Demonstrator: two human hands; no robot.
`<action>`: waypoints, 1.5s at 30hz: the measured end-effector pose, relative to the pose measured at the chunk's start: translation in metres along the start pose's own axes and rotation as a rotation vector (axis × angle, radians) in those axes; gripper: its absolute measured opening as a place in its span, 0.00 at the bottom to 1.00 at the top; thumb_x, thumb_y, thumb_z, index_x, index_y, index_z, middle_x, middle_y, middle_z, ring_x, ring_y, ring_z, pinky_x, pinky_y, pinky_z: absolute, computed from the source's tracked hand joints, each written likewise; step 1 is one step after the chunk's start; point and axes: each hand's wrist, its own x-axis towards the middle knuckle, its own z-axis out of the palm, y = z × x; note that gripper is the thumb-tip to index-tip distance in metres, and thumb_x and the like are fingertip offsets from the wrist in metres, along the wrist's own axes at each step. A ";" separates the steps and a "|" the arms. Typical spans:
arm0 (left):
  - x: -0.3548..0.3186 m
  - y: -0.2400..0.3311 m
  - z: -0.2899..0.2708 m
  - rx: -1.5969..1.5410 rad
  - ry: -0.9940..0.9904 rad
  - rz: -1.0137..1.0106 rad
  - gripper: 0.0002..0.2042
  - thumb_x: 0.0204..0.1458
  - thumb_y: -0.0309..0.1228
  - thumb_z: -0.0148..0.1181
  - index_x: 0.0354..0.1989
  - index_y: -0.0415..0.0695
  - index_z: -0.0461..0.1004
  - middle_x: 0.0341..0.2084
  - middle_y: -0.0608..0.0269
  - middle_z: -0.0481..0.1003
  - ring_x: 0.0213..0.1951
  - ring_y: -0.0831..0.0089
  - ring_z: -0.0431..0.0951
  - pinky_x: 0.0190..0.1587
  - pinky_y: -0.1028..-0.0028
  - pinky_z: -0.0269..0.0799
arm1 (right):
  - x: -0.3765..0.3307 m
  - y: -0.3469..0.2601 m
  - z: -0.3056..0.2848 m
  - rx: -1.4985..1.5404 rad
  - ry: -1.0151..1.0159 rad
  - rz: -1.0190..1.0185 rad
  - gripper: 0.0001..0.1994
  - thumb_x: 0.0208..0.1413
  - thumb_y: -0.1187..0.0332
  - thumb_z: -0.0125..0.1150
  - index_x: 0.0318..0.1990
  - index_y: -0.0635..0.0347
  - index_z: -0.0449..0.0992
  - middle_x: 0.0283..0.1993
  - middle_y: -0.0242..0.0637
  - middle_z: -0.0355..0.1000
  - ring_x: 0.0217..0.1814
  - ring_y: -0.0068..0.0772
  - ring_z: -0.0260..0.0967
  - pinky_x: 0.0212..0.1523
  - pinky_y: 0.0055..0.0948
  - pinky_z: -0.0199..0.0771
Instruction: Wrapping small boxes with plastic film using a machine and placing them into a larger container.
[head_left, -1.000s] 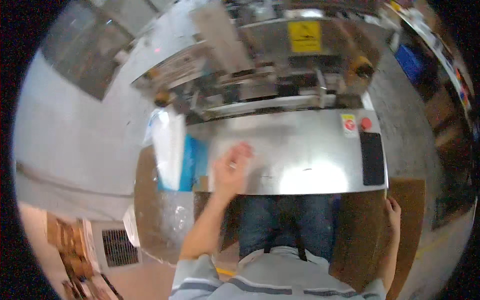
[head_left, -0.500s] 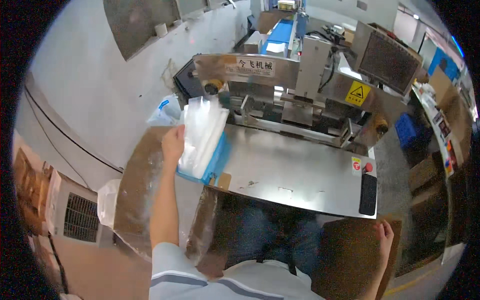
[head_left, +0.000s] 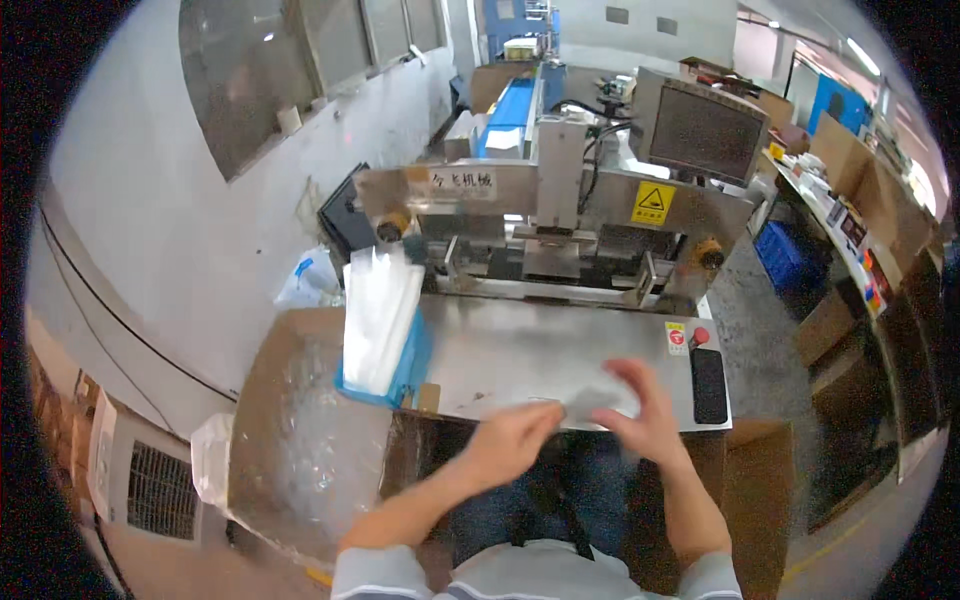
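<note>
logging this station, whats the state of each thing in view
left hand: pinching one end of a clear bag
right hand: fingers spread on the other end, blurred
clear bag: held between both hands, over the table's front edge
bag stack: piled in a blue tray, leaning left
steel table: mostly bare
screen: dark
cardboard box: open, lined with plastic

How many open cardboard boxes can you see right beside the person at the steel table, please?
2: a plastic-lined cardboard box on the person's left, and a second cardboard box on the right, partly behind the right arm. Others farther off may be hidden.
</note>
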 end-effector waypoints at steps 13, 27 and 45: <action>-0.027 -0.045 0.049 0.381 0.405 0.054 0.17 0.54 0.29 0.63 0.53 0.40 0.74 0.50 0.50 0.76 0.45 0.58 0.81 0.47 0.67 0.77 | -0.032 0.023 0.006 -0.296 -0.177 -0.241 0.08 0.50 0.66 0.68 0.31 0.59 0.77 0.37 0.39 0.75 0.45 0.45 0.73 0.56 0.45 0.72; 0.031 -0.034 0.010 0.389 -0.406 0.151 0.07 0.57 0.31 0.54 0.35 0.42 0.75 0.33 0.50 0.77 0.40 0.49 0.78 0.42 0.55 0.74 | -0.023 0.046 -0.048 -0.348 -0.596 0.008 0.08 0.53 0.62 0.67 0.30 0.55 0.79 0.34 0.34 0.75 0.49 0.42 0.71 0.65 0.55 0.58; 0.201 -0.197 -0.047 -0.011 -0.582 -0.309 0.15 0.57 0.39 0.61 0.45 0.41 0.80 0.39 0.65 0.82 0.40 0.73 0.78 0.48 0.71 0.73 | 0.135 0.199 0.015 -0.067 -0.528 0.325 0.12 0.55 0.60 0.63 0.34 0.60 0.82 0.33 0.44 0.80 0.36 0.36 0.78 0.40 0.37 0.75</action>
